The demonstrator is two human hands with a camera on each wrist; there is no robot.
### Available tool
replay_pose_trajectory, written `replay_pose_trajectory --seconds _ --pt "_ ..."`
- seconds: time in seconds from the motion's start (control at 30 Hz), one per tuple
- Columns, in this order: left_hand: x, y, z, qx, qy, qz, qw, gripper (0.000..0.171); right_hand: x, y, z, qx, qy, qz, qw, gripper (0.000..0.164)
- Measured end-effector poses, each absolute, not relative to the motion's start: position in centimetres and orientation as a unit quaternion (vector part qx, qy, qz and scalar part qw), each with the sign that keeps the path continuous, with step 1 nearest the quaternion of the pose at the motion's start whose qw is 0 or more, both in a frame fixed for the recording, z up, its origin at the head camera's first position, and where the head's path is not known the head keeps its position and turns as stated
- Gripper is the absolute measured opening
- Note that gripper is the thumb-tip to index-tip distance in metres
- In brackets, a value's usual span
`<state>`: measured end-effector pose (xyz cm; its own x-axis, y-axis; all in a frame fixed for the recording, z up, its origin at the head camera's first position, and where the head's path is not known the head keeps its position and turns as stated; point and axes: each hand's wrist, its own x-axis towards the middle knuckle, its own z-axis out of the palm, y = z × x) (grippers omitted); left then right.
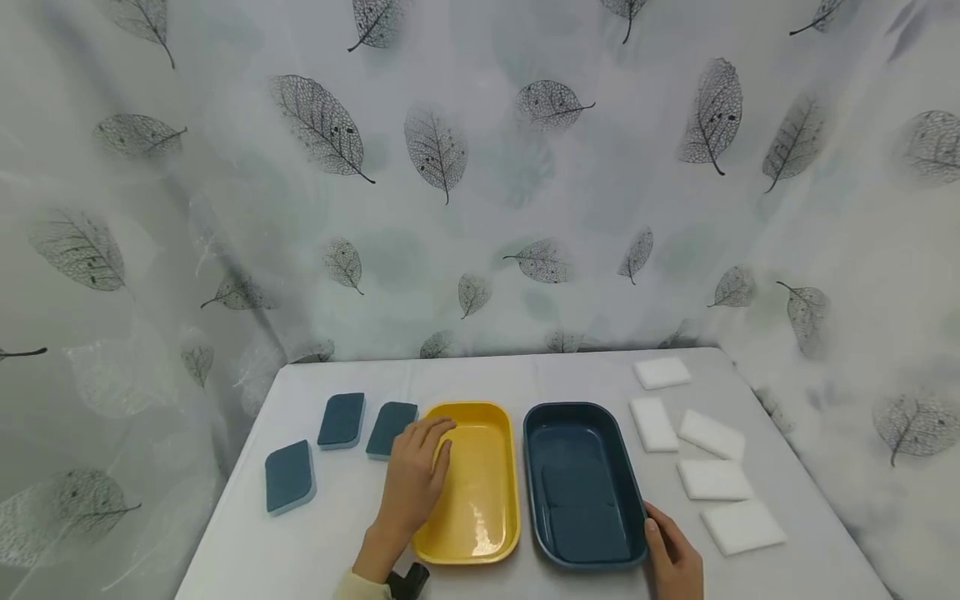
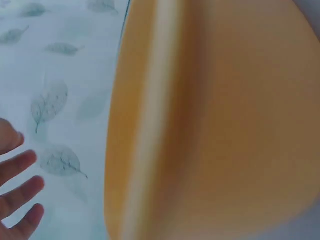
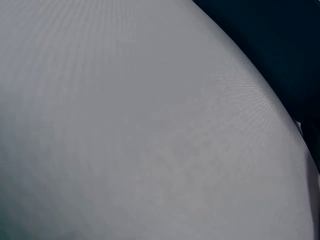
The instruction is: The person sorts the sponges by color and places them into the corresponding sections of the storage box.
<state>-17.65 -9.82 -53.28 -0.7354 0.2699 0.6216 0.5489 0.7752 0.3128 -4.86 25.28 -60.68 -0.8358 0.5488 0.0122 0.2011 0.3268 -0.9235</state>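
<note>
My left hand (image 1: 415,477) hovers over the left rim of a yellow rectangular tray (image 1: 480,475), fingers loosely bent and holding nothing. In the left wrist view its fingers (image 2: 22,192) are spread apart, left of the tray's large blurred yellow side (image 2: 250,125). Beside the yellow tray stands a dark blue tray (image 1: 585,467). At that tray's lower right edge, my right hand (image 1: 675,557) touches the rim with thumb and finger; its other fingers are mostly hidden. Only the dark tray (image 3: 280,40) and the table surface show clearly in the right wrist view.
Three blue sponge-like pads lie left of the trays: a near one (image 1: 289,477), a far one (image 1: 341,420) and one (image 1: 392,429) next to my left hand. Several white sponge-like blocks (image 1: 715,480) lie to the right. A leaf-patterned curtain (image 1: 480,208) hangs behind the white table (image 1: 465,373).
</note>
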Motion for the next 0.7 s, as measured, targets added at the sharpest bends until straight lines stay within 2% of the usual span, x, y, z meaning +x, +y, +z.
replay_pose_trajectory --seconds 0.13,0.33,0.6,0.7 --pt "-18.4 -12.2 -53.9 -0.178 -0.909 -0.240 0.290 0.035 -5.0 25.5 -60.8 -0.231 -0.799 0.529 0.167 0.038" --pt "-18.3 -15.4 -55.9 -0.094 -0.937 -0.227 0.249 0.039 -4.4 25.1 -61.2 -0.229 -0.795 0.539 0.159 0.037" --pt "-18.8 -15.6 -57.6 -0.030 -0.981 -0.171 0.089 0.060 -4.4 25.6 -60.9 -0.231 -0.799 0.532 0.157 0.039" --pt "-19.3 -15.2 -58.0 -0.018 -0.985 -0.163 0.058 0.061 -4.6 25.8 -60.8 -0.231 -0.796 0.537 0.159 0.040"
